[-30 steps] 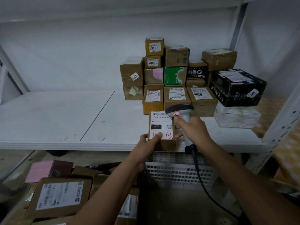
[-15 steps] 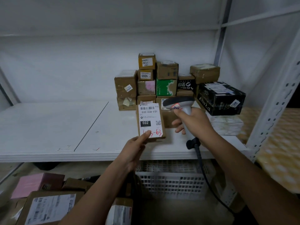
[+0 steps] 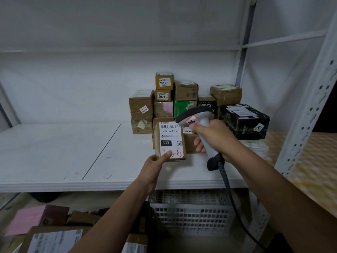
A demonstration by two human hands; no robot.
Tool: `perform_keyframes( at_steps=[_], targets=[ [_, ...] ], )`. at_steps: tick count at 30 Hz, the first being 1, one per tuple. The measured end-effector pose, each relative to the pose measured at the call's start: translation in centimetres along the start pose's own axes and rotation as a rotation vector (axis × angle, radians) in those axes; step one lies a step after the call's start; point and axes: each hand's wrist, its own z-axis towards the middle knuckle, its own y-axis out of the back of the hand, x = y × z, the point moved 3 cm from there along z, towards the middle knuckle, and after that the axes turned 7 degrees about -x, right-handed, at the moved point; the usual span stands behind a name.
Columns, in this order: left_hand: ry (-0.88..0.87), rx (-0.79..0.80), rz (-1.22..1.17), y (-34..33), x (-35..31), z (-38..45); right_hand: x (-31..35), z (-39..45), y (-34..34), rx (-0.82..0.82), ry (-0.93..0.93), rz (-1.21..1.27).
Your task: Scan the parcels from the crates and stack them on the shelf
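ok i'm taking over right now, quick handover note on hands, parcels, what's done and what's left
Left hand holds the labelled parcel upright over the shelf, thumb on its label.
Right hand grips the scanner, head just beside the parcel's barcode.
Done: a stack of parcels sits at the back of the shelf.
Left: place this parcel on the stack; I can't tell whether it has scanned. More parcels wait below left.

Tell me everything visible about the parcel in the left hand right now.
The parcel is a small brown cardboard box held upright above the white shelf, label facing the camera. Its white label shows a barcode, "032-038-E01", a black "032" block, a QR code and red handwriting. The left hand pinches its bottom edge, thumb over the handwriting. The scanner in the right hand is beside it.
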Motion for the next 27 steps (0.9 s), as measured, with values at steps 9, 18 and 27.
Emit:
perform_keyframes(
  at_steps=[9, 18, 27],
  targets=[
    [-0.009, 0.008, 0.048, 0.4, 0.8, 0.7, 0.0, 0.1, -0.1, -0.002, -0.013, 0.016],
    [-0.010, 0.002, 0.079, 0.3, 1.0, 0.7, -0.1, 0.4, -0.3, -0.013, -0.007, 0.011],
    [0.047, -0.025, 0.080, 0.2, 0.6, 0.2, -1.7, 1.5, 0.7, -0.056, -0.019, 0.063]
  ],
)
